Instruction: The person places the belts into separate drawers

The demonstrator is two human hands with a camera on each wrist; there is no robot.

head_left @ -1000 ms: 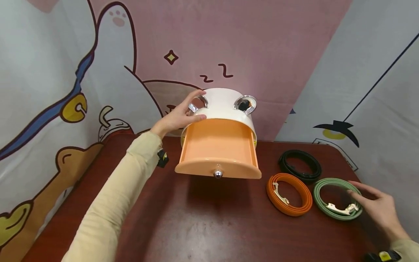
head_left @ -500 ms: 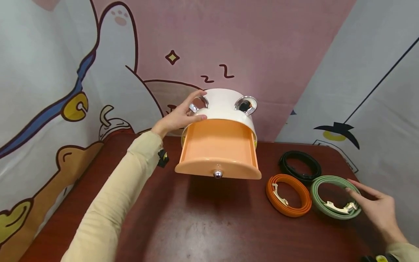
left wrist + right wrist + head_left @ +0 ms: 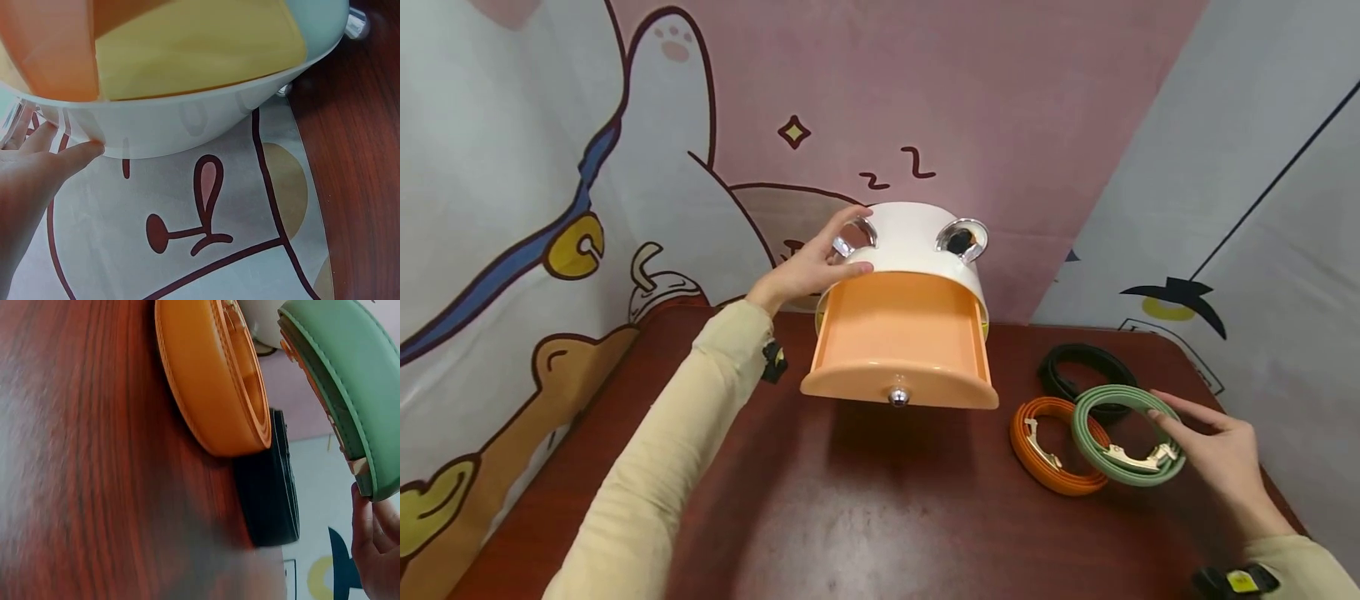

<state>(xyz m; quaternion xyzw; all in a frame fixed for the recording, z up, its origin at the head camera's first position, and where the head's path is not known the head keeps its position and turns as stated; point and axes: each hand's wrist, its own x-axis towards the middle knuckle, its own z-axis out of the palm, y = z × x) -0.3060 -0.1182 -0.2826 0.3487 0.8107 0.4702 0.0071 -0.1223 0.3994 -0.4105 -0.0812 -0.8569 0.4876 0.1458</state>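
A white rounded box with two chrome rings on top stands toward the back of the table, its orange drawer pulled out. My left hand holds the box at its left chrome ring, thumb on the white front edge. In my right hand a coiled green belt is pinched at its right side, raised off the table. The coil partly covers an orange belt and a black belt, both coiled on the table. In the right wrist view the green belt hangs clear of them.
The dark red wooden table stretches in front of the box. A cartoon-printed cloth hangs behind the table and along both sides. The drawer's round chrome knob sticks out toward me.
My right hand has lifted the green belt from the table and moved it left, over the orange and black belts. The left hand and the box have stayed in place.
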